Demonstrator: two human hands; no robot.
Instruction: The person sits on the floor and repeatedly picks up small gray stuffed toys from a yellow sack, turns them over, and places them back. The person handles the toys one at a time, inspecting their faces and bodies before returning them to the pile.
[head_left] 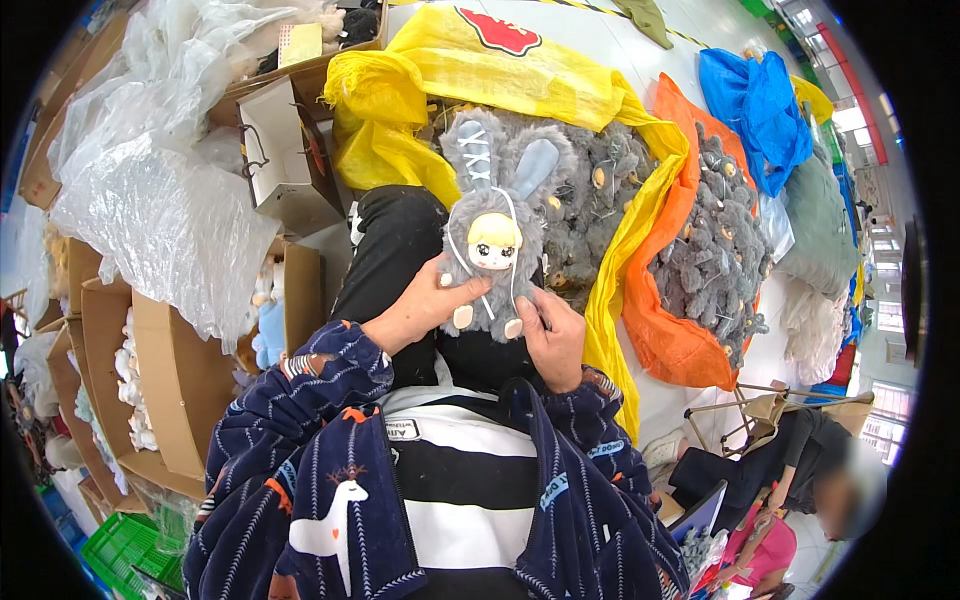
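A grey furry plush doll with long bunny ears, a yellow-fringed vinyl face and small pale hands and feet is upright in front of me, above my lap. White cord hangs in a loop around its face, and a crisscross of white lacing marks one ear. My left hand grips the doll's lower left side, thumb across its belly. At the lower right, beside a foot, my right hand closes on the doll's edge with thumb and fingertips. Whether it also pinches the cord end I cannot tell.
A yellow sack full of similar grey plush dolls lies just ahead. To its right is an orange sack with more. Cardboard boxes and clear plastic sheeting crowd the left. Another person sits at the lower right.
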